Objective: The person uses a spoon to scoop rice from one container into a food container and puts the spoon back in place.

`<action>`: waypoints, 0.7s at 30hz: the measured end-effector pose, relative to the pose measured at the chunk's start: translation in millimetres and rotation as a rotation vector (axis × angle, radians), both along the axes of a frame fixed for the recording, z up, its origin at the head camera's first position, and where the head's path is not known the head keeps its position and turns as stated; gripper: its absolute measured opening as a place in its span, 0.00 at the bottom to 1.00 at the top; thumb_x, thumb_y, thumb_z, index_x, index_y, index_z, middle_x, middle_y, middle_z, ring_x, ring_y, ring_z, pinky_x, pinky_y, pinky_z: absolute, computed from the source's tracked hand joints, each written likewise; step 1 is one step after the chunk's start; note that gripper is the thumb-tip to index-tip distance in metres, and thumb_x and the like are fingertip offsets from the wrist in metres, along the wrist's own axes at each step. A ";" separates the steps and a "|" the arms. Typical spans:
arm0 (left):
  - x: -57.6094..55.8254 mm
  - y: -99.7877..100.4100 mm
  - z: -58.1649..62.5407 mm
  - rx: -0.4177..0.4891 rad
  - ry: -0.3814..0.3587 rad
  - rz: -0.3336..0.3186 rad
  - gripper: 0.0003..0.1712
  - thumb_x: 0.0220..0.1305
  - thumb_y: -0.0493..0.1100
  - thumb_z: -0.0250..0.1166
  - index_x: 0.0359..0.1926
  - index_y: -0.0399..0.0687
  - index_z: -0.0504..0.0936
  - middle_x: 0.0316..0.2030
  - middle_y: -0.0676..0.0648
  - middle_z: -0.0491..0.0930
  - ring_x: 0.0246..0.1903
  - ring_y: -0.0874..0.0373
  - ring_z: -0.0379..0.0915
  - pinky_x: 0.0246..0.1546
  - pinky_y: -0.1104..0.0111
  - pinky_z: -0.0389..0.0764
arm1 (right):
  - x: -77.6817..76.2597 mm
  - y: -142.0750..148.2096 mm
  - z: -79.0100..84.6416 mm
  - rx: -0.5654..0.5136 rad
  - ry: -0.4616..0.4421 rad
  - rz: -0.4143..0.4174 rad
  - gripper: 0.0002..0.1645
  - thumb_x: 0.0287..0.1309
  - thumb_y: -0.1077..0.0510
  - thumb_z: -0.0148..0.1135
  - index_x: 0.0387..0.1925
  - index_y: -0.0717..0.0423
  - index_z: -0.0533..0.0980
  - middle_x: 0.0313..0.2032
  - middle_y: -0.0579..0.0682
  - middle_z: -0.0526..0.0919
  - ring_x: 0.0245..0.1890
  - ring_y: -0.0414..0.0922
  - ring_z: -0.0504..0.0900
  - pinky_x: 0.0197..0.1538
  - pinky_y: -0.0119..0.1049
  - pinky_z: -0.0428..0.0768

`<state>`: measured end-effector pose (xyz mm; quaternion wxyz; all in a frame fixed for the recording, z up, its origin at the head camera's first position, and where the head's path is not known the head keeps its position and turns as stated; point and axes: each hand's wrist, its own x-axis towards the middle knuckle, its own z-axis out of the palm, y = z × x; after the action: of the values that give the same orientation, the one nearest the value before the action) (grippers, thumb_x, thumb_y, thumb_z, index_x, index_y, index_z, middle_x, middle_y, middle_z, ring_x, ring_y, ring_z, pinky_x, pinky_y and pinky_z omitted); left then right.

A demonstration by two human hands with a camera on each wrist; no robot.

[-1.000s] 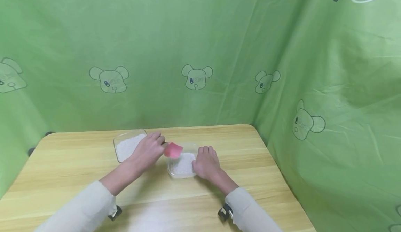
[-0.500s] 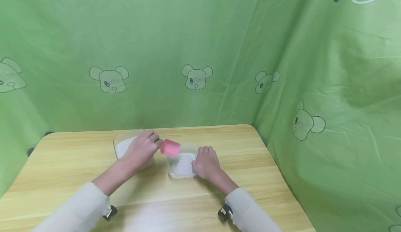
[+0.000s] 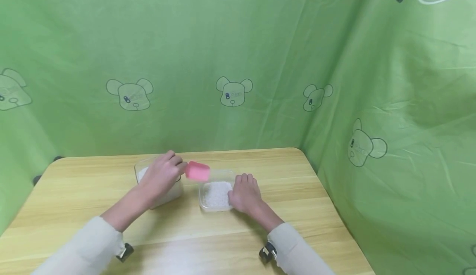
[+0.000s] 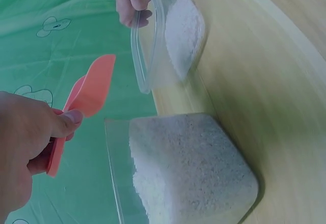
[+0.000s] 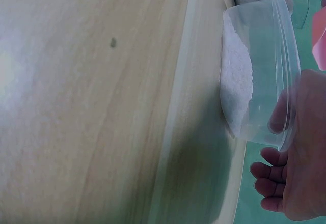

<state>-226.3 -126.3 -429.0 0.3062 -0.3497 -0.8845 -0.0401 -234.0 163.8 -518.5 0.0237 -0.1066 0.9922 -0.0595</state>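
Now the scoop (image 3: 197,171) hangs in the air, roughly over the gap between the boxes, its handle pinched by the left hand (image 3: 160,176)'s curled fingers and thumb. The right hand (image 3: 245,193) grips the right box (image 5: 265,20) by its rim, apparently steadying it. That box holds a low heap of white grains (image 3: 217,194); the left box (image 4: 117,140) is fuller. Shuttling grains between boxes seems the step in hand; whether the scoop is loaded, I cannot tell. Moving on would call for clearing both rims without knocking them.
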 end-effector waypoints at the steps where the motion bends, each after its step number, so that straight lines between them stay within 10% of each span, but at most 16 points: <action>1: -0.4 -0.8 0.4 -0.001 0.003 0.005 0.18 0.42 0.31 0.83 0.38 0.42 0.90 0.35 0.44 0.89 0.37 0.51 0.79 0.39 0.64 0.84 | -0.2 0.1 -0.2 0.002 -0.001 0.000 0.21 0.64 0.49 0.47 0.45 0.64 0.69 0.39 0.55 0.67 0.42 0.52 0.64 0.52 0.45 0.69; 21: -0.1 -24.3 4.5 0.056 -0.017 0.054 0.13 0.49 0.26 0.76 0.38 0.40 0.90 0.36 0.42 0.90 0.37 0.49 0.81 0.35 0.64 0.83 | 1.1 -2.1 1.2 -0.005 -0.018 -0.024 0.22 0.65 0.49 0.49 0.47 0.64 0.69 0.40 0.55 0.68 0.43 0.52 0.64 0.51 0.46 0.69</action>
<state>-226.4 -150.6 -424.5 0.3093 -0.3168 -0.8946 -0.0597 -232.9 161.7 -517.2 0.0317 -0.0944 0.9930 -0.0633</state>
